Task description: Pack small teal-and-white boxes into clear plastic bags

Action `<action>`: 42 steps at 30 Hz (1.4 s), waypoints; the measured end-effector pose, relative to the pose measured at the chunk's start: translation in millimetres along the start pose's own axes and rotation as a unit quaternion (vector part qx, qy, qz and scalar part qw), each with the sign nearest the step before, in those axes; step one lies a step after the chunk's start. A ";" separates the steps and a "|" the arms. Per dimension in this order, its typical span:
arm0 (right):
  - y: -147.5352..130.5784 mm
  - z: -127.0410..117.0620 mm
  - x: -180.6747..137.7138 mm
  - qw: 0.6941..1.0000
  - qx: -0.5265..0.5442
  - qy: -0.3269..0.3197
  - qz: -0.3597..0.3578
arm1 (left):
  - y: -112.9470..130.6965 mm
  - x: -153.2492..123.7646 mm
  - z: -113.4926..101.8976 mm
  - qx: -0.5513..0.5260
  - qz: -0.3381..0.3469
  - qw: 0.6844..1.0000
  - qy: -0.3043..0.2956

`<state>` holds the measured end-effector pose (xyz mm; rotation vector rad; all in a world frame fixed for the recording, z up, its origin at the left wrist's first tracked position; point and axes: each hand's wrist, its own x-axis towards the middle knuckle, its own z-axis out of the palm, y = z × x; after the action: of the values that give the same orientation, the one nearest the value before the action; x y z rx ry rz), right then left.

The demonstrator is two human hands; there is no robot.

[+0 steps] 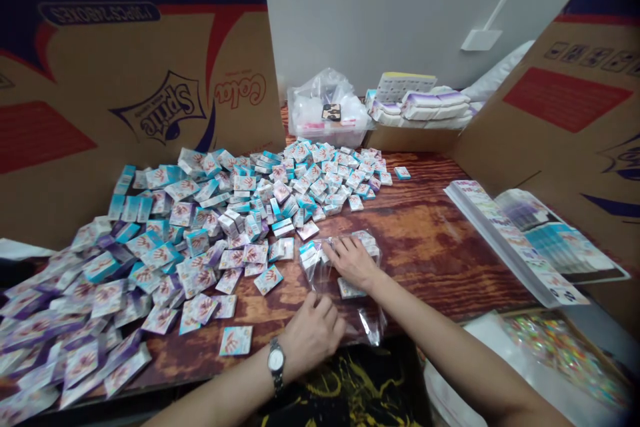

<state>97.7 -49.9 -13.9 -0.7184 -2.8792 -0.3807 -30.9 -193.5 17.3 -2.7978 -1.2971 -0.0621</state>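
A clear plastic bag (367, 323) with several small boxes in it lies at the table's front edge. My right hand (353, 263) rests on top of the bag, fingers stretched over the boxes inside. Close to the bag's near left side, my left hand (315, 330) is closed, its curled fingers on the film; the fingertips are partly hidden. To the left spreads a big heap of small printed boxes (245, 183), white with blue or purple sides and a hand picture. One loose box (236, 340) lies flat by my left wrist.
Large cardboard cartons stand at the left (190, 47) and right (565, 120). A plastic tub (327, 127) and a carton of purple-white packs (435, 107) sit at the back. Printed strips (515, 240) lie at right, above a bag of colourful wrapped pieces (565, 353).
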 end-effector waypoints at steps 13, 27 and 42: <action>1.7 -44.5 -30.7 0.991 0.078 -0.104 -0.030 | -9.6 6.0 -13.0 0.020 -0.045 0.999 -0.021; -24.5 -36.1 -64.3 0.993 0.039 -0.110 -0.033 | -11.1 -7.0 -22.1 0.047 -0.064 0.997 -0.020; -28.8 -61.7 -66.4 0.967 0.204 -0.138 0.057 | -25.1 -12.4 -57.7 -0.144 -0.056 0.985 0.083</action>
<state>147.1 -121.0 25.5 -0.9100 -2.9943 0.3481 -58.8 -190.7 74.9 -2.8638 -1.5106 -0.5155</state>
